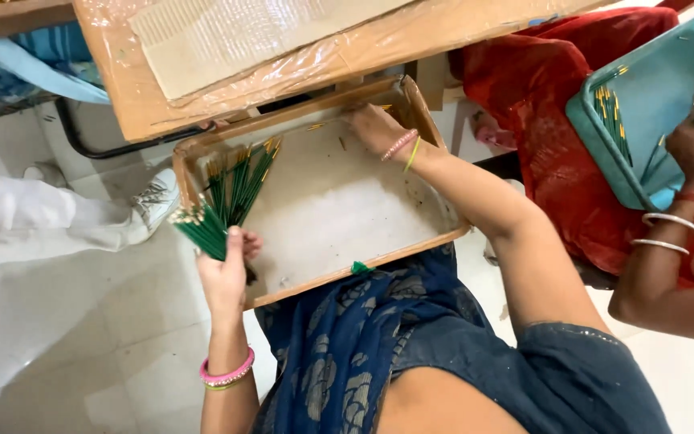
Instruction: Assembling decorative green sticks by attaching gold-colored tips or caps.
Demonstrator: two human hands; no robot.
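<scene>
A wooden tray [435,238] with a pale floor rests on my lap. My left hand [225,277] grips a bundle of thin green sticks [202,227] with pale tips, held over the tray's left edge. More green sticks with yellow tips [241,181] lie fanned in the tray's left part, just beyond the bundle. My right hand [375,128] reaches to the tray's far right corner and touches the tray floor there; its fingertips are turned away and I cannot see whether they hold anything. A few loose sticks [315,126] lie near that hand.
A cardboard sheet wrapped in clear film [283,48] lies beyond the tray. At the right, another person in red holds a teal tray [644,104] with green sticks [608,108]. A white cloth bundle [42,213] lies on the tiled floor at the left.
</scene>
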